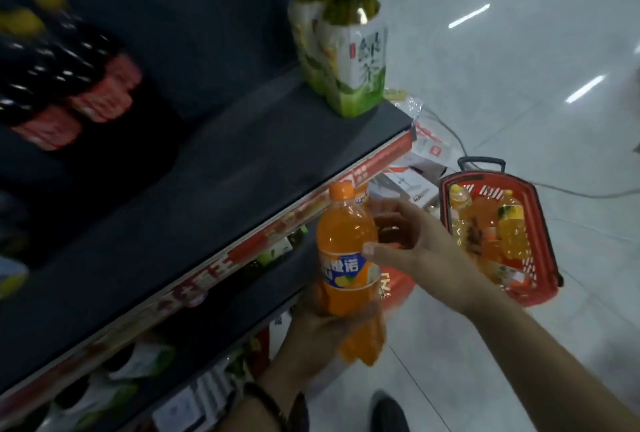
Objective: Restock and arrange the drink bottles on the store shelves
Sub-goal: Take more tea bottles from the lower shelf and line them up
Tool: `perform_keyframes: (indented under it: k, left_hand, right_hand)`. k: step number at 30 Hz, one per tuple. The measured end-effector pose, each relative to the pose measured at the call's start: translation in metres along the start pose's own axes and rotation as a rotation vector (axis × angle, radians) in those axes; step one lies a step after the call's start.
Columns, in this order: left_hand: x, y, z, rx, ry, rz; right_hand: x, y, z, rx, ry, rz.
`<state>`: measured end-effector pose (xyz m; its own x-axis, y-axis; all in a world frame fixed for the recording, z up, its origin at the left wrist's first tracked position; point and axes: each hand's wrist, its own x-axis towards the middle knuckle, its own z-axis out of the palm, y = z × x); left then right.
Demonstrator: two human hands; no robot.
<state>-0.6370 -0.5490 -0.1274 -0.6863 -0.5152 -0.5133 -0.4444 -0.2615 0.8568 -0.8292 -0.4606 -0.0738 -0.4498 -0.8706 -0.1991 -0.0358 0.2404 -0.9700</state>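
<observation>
An orange soda bottle [344, 251] with a blue label and orange cap stands upright in front of the shelf edge [277, 223]. My left hand [311, 331] grips its base from below. More orange plastic shows under that hand, blurred. My right hand [415, 244] holds the bottle's right side, thumb on the label and fingers curled behind. The top of a second orange bottle [362, 194] peeks out just behind the first. On the dark shelf [207, 172] stand green tea bottles [353, 50] at the right end and dark bottles with red labels [69, 85] at the left.
A red shopping basket [540, 241] with several orange and yellow drink bottles sits on the tiled floor to the right. White boxes and a cable lie beyond it. The lower shelf [138, 362] holds more bottles. My shoe [388, 411] is at the bottom.
</observation>
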Motion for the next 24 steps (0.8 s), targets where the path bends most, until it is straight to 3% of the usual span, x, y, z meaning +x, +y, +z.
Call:
perform_keyframes:
  k: [2,8,12,18,21,24]
  left_hand:
    - [0.035,-0.023,0.003,0.073,0.042,0.058]
    - [0.141,-0.086,-0.010,0.211,0.049,-0.084]
    - [0.202,-0.086,-0.016,0.241,0.187,0.249]
    - [0.294,-0.113,-0.034,0.034,0.415,0.163]
    - [0.315,-0.117,-0.036,-0.018,0.421,0.089]
    - [0.326,-0.122,-0.038,0.020,0.414,0.123]
  right_hand:
    - [0.007,0.056,0.004,-0.015,0.038,0.025]
    - [0.048,0.168,0.038,-0.031,0.090,0.072]
    - [0.102,0.223,0.046,-0.148,0.107,0.078]
    - [0.165,0.269,0.046,-0.311,-0.037,0.124]
    - [0.186,0.279,0.048,-0.362,-0.074,0.143]
    - [0.198,0.283,0.048,-0.348,-0.069,0.149]
